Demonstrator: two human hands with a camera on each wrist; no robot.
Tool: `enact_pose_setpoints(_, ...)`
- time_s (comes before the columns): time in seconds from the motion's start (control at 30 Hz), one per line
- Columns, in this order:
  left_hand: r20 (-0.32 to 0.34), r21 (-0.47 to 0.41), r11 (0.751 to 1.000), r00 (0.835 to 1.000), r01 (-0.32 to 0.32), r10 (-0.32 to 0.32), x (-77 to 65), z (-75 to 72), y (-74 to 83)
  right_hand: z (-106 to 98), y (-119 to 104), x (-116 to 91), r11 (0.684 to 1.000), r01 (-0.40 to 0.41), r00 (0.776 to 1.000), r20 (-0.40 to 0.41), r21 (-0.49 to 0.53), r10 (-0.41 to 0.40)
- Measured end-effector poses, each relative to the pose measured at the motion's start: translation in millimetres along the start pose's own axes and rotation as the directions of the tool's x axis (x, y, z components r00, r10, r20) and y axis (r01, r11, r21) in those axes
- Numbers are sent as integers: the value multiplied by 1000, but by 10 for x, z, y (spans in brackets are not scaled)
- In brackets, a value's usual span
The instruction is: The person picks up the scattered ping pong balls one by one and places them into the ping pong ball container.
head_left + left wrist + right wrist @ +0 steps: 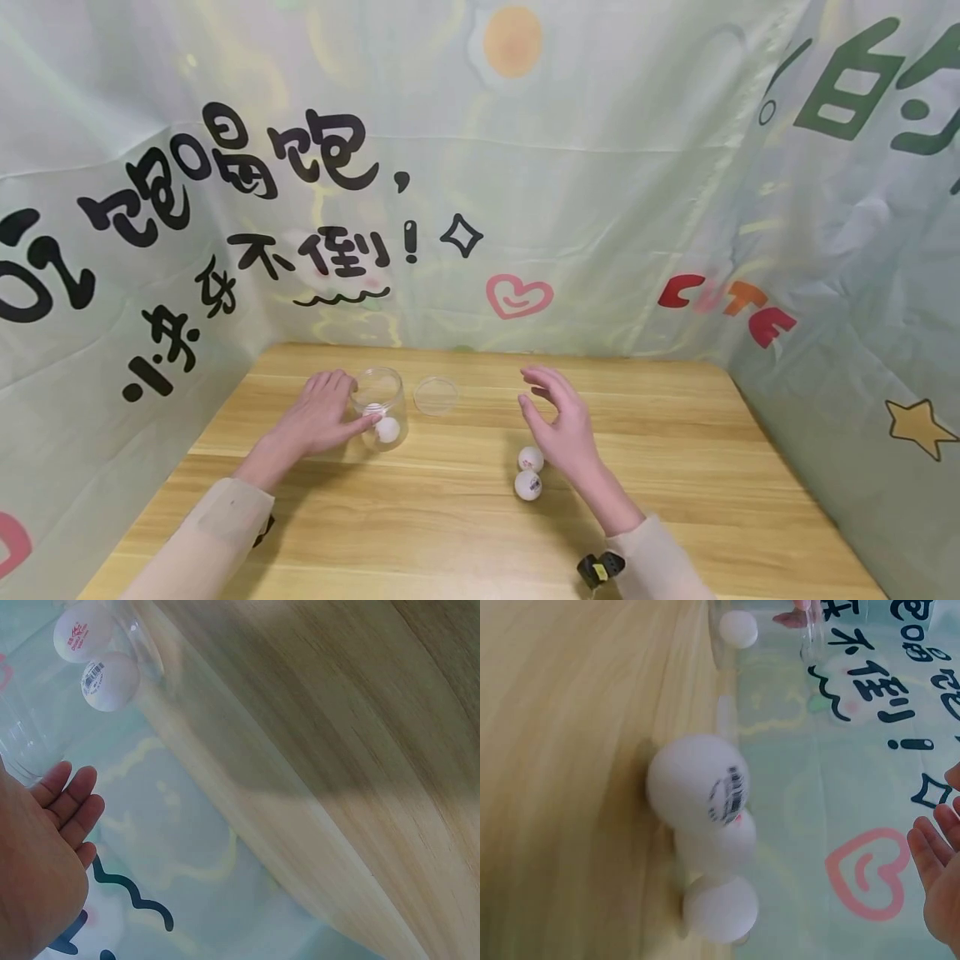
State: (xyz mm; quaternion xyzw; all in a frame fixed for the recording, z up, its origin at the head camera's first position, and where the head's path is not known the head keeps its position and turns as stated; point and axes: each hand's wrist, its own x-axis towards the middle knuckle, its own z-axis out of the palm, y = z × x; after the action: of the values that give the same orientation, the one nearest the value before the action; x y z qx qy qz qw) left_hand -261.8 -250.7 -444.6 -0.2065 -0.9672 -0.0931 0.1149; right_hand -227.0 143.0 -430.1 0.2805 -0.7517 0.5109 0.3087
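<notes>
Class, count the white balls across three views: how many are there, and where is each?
5 white balls: two in the clear jar, three on the table near the right hand. The head view shows only two of those three; more may be hidden.

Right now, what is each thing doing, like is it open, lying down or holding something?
Clear cylindrical jar, glass or plastic: upright, uncovered.
Clear, round, flat lid: off the jar, lying on the brown wooden table.
Two white, round, plastic-looking balls: inside the jar.
Three similar loose balls: resting on the table.
Left grip: around the jar.
Right grip: raised, fingers curved, holding nothing.
</notes>
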Motion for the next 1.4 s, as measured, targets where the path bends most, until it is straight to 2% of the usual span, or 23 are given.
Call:
enact_pose_setpoints(0.2,2,0,1000,1000,3,-3,-4,1,-1,-107,59,-101,998,-49,999,21,-24,50)
enact_pose_setpoints(0.4,4,-5,1000,1000,4,-4,-2,1,3,-213,155,-213,986,-126,989,69,-107,134)
enact_pose_setpoints(0.73,1,-6,1000,1000,-3,3,-8,7,1,-384,293,-395,954,-150,972,140,-259,190)
enact_pose_setpoints(0.97,-9,-8,1000,1000,-3,3,3,13,-8,-477,368,-449,936,-161,953,198,-314,230)
enact_pose_setpoints(1.2,10,-10,1000,1000,3,-3,6,10,-20,-507,442,-471,921,-204,921,253,-332,295)
enact_pose_setpoints(1.4,13,-12,1000,1000,2,-2,6,13,-22,-526,492,-483,897,-267,866,319,-354,384)
